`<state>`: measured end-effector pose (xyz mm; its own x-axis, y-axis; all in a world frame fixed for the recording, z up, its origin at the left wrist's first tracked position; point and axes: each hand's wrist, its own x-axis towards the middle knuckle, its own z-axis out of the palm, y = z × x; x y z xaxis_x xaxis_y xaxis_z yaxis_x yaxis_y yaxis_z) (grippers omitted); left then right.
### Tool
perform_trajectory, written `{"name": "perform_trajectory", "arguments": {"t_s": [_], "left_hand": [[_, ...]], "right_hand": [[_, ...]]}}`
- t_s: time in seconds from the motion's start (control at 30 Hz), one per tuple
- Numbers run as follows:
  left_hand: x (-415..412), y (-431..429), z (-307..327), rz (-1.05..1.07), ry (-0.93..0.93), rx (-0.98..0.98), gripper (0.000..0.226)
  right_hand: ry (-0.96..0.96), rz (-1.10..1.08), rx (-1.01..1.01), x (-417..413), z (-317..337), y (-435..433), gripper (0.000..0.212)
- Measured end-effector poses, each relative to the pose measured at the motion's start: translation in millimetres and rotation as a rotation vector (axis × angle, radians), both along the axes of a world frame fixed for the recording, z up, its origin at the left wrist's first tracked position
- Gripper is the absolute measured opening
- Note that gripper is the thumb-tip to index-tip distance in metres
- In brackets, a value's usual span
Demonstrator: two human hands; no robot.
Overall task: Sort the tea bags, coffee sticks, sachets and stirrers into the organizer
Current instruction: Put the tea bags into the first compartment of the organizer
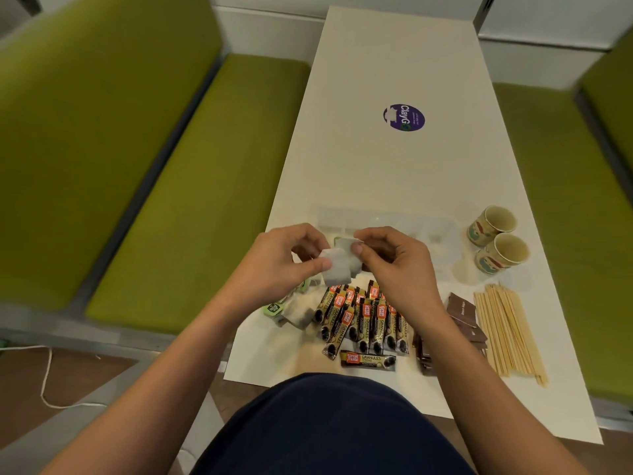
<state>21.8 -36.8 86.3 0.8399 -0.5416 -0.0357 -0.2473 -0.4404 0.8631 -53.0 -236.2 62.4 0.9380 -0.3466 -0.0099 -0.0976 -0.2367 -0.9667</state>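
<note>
Left hand and right hand pinch tea bags between thumb and fingertips, lifted just short of the clear organizer, which looks empty. Below the fingers, coffee sticks, brown sachets and wooden stirrers lie unsorted; the sorting has barely started.

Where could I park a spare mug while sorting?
The white table is bare between the purple sticker and the clear organizer, and beyond the sticker. The near end is crowded: coffee sticks, brown sachets, stirrers, paper cups.
</note>
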Motion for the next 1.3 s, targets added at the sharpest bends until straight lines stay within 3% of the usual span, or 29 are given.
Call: {"name": "perform_trajectory", "arguments": {"t_s": [0.2,0.5,0.67,0.8,1.1,1.3], "left_hand": [[6.9,-6.1,2.9,0.022,0.08,-0.065,0.011],[9.8,-7.6,1.5,0.129,0.076,-0.107,0.03],[13.6,-8.8,3.5,0.089,0.26,-0.188,0.038],[18.8,-11.3,10.4,0.063,0.262,-0.186,0.041],[50.9,-32.3,39.0,-0.002,0.145,-0.222,0.043],[83.3,-37.0,33.9,0.022,0.115,-0.259,0.045]], "right_hand": [[0.001,0.106,-0.01,1.2,9.6,4.5,0.014],[0.05,0.143,0.142,4.9,18.6,8.3,0.019],[0.08,0.165,0.237,6.0,25.4,10.6,0.019],[0.139,0.21,0.304,8.2,34.7,7.8,0.022],[0.026,0.25,-0.423,50.8,68.3,-17.3,0.013],[0.004,0.181,-0.553,86.4,77.8,-29.4,0.011]]}}
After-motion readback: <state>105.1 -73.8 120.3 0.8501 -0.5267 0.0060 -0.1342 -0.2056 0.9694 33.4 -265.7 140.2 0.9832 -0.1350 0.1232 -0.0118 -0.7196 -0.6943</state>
